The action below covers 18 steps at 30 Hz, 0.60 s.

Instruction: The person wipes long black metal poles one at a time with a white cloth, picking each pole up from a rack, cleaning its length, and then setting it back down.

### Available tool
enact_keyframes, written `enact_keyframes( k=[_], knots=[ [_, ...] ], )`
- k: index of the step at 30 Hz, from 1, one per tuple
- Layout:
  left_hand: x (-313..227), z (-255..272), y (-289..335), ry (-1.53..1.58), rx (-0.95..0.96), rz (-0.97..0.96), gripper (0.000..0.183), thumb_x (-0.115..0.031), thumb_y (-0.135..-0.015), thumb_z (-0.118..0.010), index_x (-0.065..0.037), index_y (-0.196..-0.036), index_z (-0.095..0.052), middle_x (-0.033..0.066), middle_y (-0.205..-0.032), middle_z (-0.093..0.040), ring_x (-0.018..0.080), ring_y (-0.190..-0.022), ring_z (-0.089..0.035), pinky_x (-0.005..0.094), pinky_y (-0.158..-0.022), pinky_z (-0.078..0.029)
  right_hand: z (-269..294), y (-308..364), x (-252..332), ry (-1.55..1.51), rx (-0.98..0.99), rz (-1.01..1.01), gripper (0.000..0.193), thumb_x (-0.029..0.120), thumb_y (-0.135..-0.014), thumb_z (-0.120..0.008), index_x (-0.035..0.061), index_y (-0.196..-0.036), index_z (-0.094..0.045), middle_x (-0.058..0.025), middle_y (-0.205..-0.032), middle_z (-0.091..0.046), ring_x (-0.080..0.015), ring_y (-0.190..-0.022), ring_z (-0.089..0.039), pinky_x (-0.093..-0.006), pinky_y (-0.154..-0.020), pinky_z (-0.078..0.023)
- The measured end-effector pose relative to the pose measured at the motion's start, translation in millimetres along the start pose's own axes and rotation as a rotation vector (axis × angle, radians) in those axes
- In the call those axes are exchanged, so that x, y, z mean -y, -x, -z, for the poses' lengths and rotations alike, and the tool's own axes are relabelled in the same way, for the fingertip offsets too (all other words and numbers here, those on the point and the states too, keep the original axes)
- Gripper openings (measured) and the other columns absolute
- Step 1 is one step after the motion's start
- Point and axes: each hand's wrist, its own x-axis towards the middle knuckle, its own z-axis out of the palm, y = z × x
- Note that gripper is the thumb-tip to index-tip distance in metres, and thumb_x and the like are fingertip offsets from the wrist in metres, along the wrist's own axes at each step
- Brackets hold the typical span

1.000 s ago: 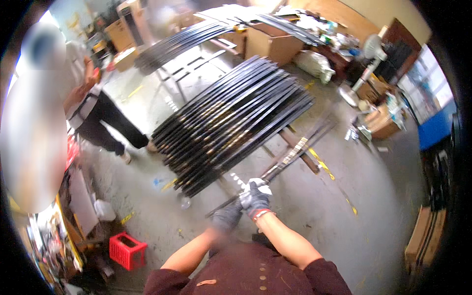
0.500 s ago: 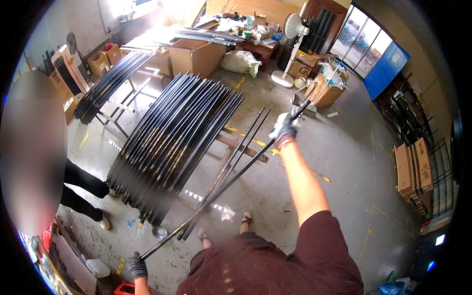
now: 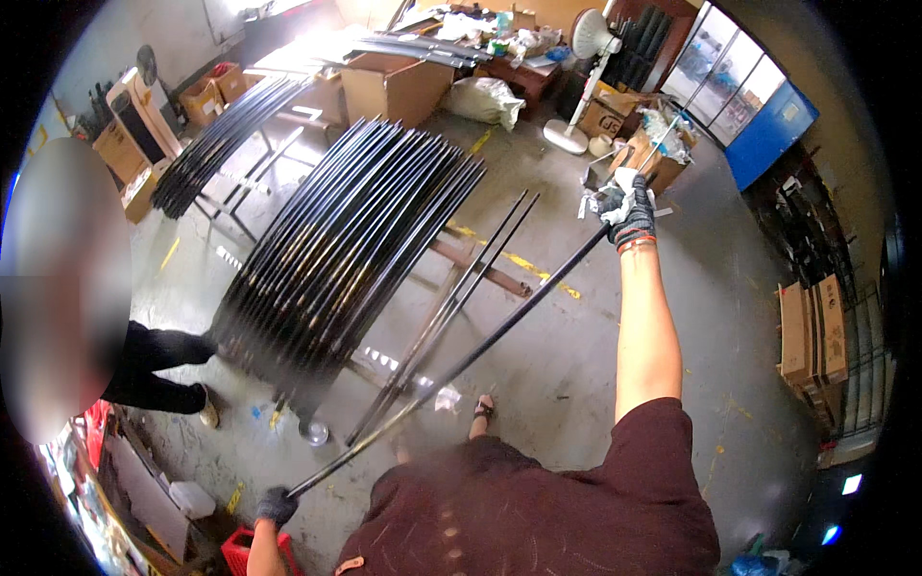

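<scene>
So a long black rod (image 3: pixel 480 348) is being held up slantwise in front of the body, gripped at both ends. Its near end is wrapped by the dark-gloved left hand (image 3: pixel 277 506), fingers curled in a fist around it, down at the lower left. Up at the other end, the rod is held by the right hand (image 3: pixel 632 216), gloved as well with an orange-red cuff (image 3: pixel 635 242), and a crumpled white cloth (image 3: pixel 626 180) is bunched up in that grip. Whether any tip pokes out past the cloth can't be told. The right arm is stretched way out, pretty much straight.

In the view, the lower ends of two thin loose rods (image 3: pixel 507 240) are crossed by the held one; contact can't be made out. Just left of those, a big batch of black rods (image 3: pixel 336 250) is laid out side by side, with a brown beam (image 3: pixel 509 281) sticking out on the right. Another rod batch (image 3: pixel 226 139) is set farther back.

On the floor, a small metal bowl (image 3: pixel 314 434) can be seen near the big batch, and a red plastic crate (image 3: pixel 240 555) is partly hidden by the left forearm. Dark trousers (image 3: pixel 158 365) are worn by a co-worker at the left.
</scene>
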Motion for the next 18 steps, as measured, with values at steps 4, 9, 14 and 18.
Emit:
enact_keyframes(
  k=[4,9,14,18],
  knots=[
    [-139.1,31.3,-39.7,0.193,-0.034,-0.275,0.033,-0.035,-0.076,-0.059,-0.006,-0.09,-0.063,0.0209,-0.087,-0.061,0.0387,-0.083,-0.057,0.045,-0.071,-0.045,-43.5,57.4,-65.2,-0.103,0.012,-0.134,0.028,0.048,-0.081,-0.058,0.0207,-0.079,-0.051,0.0052,-0.052,-0.039,-0.0123,-0.036,-0.032,-0.0272,-0.033,-0.026],
    [-302.0,87.1,-74.8,0.308,-0.154,-0.495,0.038,-0.035,-0.076,-0.059,-0.001,-0.092,-0.06,0.0239,-0.088,-0.06,0.0411,-0.083,-0.057,0.0468,-0.072,-0.045,-88.8,164.4,-182.8,0.034,0.049,-0.165,0.029,0.037,-0.084,-0.059,0.0141,-0.099,-0.049,0.0006,-0.074,-0.05,-0.0135,-0.063,-0.05,-0.0308,-0.054,-0.042],
    [-371.9,95.8,-96.5,0.294,-0.56,-0.881,0.039,-0.038,-0.076,-0.058,-0.004,-0.094,-0.061,0.0198,-0.084,-0.063,0.035,-0.081,-0.06,0.0446,-0.074,-0.045,-80.2,248.6,-224.0,0.14,0.022,-0.243,0.03,0.033,-0.08,-0.065,0.0082,-0.088,-0.05,0.0002,-0.069,-0.05,-0.0105,-0.052,-0.048,-0.0272,-0.045,-0.04],
    [-387.7,84.1,-80.6,0.49,-0.203,-0.831,0.053,-0.037,-0.074,-0.064,-0.005,-0.115,-0.054,0.019,-0.103,-0.061,0.0292,-0.094,-0.058,0.036,-0.082,-0.044,-48.4,263.5,-253.6,0.391,0.001,-0.262,0.036,0.028,-0.078,-0.068,0.0055,-0.102,-0.053,-0.0053,-0.086,-0.054,-0.0162,-0.078,-0.049,-0.0298,-0.07,-0.043]
  ],
)
